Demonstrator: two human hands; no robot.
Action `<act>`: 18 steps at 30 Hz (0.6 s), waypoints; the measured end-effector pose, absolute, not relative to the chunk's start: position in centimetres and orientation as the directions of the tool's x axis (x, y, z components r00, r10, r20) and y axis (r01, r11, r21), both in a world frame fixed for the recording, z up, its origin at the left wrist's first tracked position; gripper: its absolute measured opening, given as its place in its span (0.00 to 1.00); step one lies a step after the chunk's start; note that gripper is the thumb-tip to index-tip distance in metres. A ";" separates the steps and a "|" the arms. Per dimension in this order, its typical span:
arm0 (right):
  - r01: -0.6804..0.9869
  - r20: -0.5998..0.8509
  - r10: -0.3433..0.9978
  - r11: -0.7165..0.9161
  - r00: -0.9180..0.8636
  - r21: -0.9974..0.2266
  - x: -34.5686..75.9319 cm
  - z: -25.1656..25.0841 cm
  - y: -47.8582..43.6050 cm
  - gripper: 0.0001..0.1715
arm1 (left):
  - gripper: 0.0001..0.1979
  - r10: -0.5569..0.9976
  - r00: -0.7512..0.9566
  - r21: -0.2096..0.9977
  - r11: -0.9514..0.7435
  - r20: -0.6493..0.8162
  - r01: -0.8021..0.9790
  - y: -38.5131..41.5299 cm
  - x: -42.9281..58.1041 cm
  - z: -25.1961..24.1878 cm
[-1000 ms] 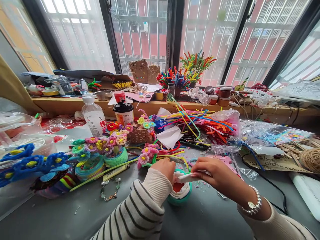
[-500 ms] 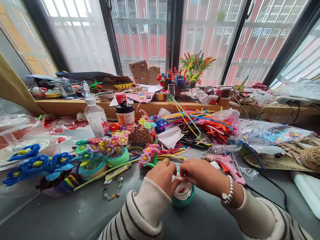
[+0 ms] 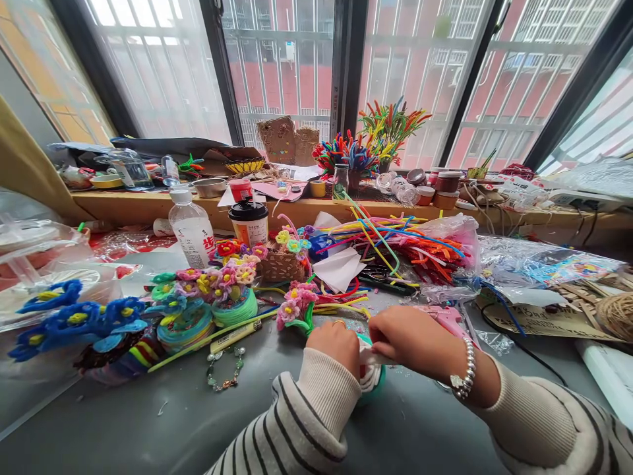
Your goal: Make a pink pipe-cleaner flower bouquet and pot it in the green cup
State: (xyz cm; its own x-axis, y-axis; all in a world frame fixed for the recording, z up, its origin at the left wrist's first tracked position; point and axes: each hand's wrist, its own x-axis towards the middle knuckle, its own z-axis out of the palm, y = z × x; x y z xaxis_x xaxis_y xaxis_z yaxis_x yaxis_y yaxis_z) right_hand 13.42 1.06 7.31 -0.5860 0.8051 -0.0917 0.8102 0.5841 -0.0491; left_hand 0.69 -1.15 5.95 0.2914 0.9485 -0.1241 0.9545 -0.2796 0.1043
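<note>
A round pot wrapped in green pipe cleaners stands on the grey table, with coiled soft white material inside its top. My left hand is closed against the pot's left side, its fingertips hidden behind the knuckles. From the right, my right hand pinches a whitish strip over the pot's opening, close to my left hand. I cannot tell whether the strip is paper or fabric. Pink fuzzy flowers with green leaves lie just beyond my left hand.
A pink glue gun lies behind my right hand. Pipe-cleaner flower pots, a bead bracelet and a glue stick tube are on the left. Bundled pipe cleaners, a water bottle and a lidded cup stand farther back.
My left hand has moved right and turned, now covering more of the pot. My right hand has shifted slightly right and up, with the whitish strip now visible at its fingertips.
</note>
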 end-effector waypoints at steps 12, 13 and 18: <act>0.821 -0.206 0.798 0.568 -0.566 -0.056 11.5 7.9 2.4 0.10 | 0.12 0.984 0.167 0.105 -0.160 -0.064 0.981 -0.9 0.6 5.1; 0.824 -0.211 0.800 0.565 -0.562 -0.052 11.5 8.0 2.3 0.10 | 0.11 0.985 0.165 0.102 -0.159 -0.053 0.982 -0.8 0.6 4.9; 0.824 -0.216 0.799 0.565 -0.561 -0.048 11.1 7.8 2.3 0.09 | 0.12 0.992 0.120 0.096 -0.116 -0.036 0.989 -0.7 0.9 4.5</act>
State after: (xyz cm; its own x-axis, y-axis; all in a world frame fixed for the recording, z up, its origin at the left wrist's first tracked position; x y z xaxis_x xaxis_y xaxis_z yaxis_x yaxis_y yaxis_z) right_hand 11.15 2.25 7.85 -0.5610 0.7990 -0.2163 0.8235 0.5653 -0.0479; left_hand 0.85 -0.74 4.48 0.1195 0.9922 -0.0355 0.9886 -0.1157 0.0962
